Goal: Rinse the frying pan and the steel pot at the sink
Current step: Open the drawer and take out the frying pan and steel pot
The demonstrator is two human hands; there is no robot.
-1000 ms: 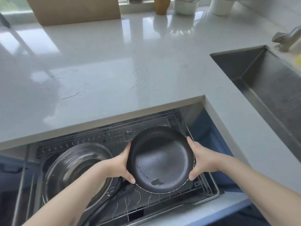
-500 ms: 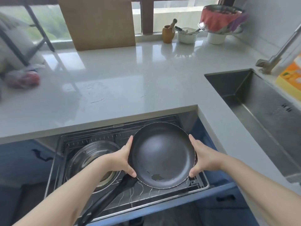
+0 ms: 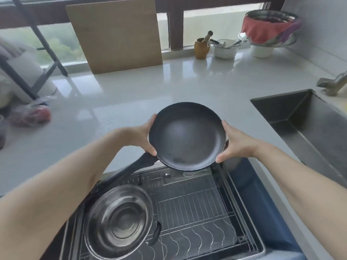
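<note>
The black frying pan [image 3: 186, 136] is held in the air above the counter's front edge, its long black handle trailing down to the left under my forearm. My left hand [image 3: 142, 135] grips its left rim and my right hand [image 3: 235, 142] grips its right rim. The steel pot [image 3: 118, 220] sits upright in the left half of the pulled-out wire drawer rack [image 3: 197, 209] below. The steel sink [image 3: 304, 124] lies to the right, with the tap [image 3: 333, 84] at its far corner.
The white countertop [image 3: 131, 94] spreads ahead. A wooden cutting board [image 3: 116, 34] leans on the window. A mortar [image 3: 201, 47], white bowl [image 3: 225, 48] and covered steel bowl [image 3: 268, 29] stand at the back right. A red bag [image 3: 30, 115] lies left.
Both hands have lifted the frying pan up out of the drawer rack to above the counter edge. The pot stays in the rack.
</note>
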